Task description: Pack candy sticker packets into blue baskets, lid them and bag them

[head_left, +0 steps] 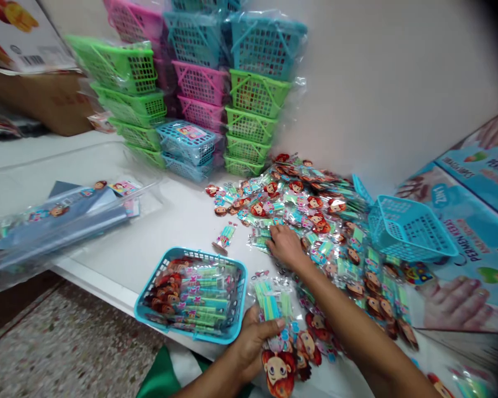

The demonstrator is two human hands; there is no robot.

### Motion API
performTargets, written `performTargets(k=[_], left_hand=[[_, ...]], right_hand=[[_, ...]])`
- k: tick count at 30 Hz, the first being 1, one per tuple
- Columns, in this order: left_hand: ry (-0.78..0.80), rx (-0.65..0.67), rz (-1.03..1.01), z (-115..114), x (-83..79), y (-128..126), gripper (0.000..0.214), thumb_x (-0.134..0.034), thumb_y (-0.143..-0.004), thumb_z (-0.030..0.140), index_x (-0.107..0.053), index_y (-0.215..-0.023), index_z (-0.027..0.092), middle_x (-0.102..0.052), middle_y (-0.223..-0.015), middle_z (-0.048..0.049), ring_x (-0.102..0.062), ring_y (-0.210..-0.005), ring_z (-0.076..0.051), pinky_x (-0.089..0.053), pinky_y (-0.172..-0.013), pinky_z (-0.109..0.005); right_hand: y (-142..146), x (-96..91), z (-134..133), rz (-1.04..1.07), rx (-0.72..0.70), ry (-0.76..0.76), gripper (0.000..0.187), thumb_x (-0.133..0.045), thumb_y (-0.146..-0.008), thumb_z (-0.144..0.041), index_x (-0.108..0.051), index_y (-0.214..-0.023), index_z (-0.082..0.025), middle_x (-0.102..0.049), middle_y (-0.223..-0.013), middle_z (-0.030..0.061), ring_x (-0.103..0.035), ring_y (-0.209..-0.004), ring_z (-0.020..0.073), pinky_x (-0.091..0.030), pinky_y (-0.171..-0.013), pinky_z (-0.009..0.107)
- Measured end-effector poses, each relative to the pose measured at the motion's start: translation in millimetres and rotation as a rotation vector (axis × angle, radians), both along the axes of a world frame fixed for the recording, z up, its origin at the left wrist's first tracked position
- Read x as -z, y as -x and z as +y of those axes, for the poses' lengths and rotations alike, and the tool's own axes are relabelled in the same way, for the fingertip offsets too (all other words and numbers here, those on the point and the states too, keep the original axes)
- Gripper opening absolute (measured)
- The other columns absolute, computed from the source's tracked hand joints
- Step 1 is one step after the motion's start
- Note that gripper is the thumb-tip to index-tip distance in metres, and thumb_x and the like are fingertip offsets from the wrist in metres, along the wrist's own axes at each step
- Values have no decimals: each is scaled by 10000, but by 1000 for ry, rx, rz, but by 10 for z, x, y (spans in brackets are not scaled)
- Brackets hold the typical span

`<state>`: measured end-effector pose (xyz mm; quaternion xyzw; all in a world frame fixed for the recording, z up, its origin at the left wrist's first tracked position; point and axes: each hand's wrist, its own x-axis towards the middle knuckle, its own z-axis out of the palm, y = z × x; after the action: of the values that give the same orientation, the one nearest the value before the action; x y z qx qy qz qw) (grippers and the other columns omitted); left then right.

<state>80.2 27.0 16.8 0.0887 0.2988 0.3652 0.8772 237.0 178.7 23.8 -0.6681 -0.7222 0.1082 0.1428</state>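
Observation:
My left hand (249,342) is closed around several clear packets (269,304) of green and blue sticks, each with a red-haired cartoon head hanging downward. To its left is a blue plastic basket (244,287) at the table's front edge, filled with rows of the same packets (199,293). My right hand (286,246) is over the near left side of a big pile of packets (315,204), its fingers curled down on a packet (259,240). One loose packet (225,237) lies between the basket and the pile.
Wrapped green, pink and blue baskets (253,94) stand stacked against the wall. An unfilled blue basket (410,226) sits right of the pile, beside printed blue boxes (460,221). Clear plastic bags (87,210) lie at the left; a brown carton (37,99) stands behind.

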Motion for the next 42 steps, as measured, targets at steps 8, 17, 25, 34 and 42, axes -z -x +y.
performTargets(k=[8,17,25,34,42], left_hand=[[6,-73,-25,55,48,16,378,-719,-664,123,-617,-1026,157,-705,-857,-79,-664,-701,-204,-509,-712,-341],[-7,-2,-115,10,59,-93,503,-689,-716,146,-540,-1197,146,-697,-998,-121,-654,-944,-270,-484,-860,-388],[-37,32,-11,-36,16,-19,435,-710,-686,137,-576,-1100,136,-699,-989,-132,-674,-822,-245,-505,-746,-352],[-46,-41,34,21,69,3,391,-740,-642,129,-636,-1019,141,-703,-923,-87,-663,-764,-203,-504,-739,-329],[-22,-68,-45,59,49,-47,508,-718,-690,150,-568,-1175,173,-709,-901,-70,-672,-818,-211,-498,-811,-350]], right_hand=[[-234,-9,-44,259,120,-142,340,-252,-944,-355,-537,-1000,-176,-639,-973,103,-591,-897,201,-446,-805,335],[-313,-135,-579,100,26,7,332,-351,-914,-409,-579,-1027,-196,-664,-883,44,-607,-821,184,-442,-742,301],[71,180,74,-25,-44,23,208,-496,-839,-241,-658,-906,-129,-629,-1043,179,-491,-1080,301,-285,-956,427],[-282,54,-274,381,99,-86,282,-438,-875,-348,-648,-992,-200,-661,-1056,55,-580,-979,206,-435,-837,326],[-333,-70,-923,903,331,-107,339,-417,-861,-505,-559,-922,-203,-661,-836,46,-605,-693,174,-470,-590,279]])
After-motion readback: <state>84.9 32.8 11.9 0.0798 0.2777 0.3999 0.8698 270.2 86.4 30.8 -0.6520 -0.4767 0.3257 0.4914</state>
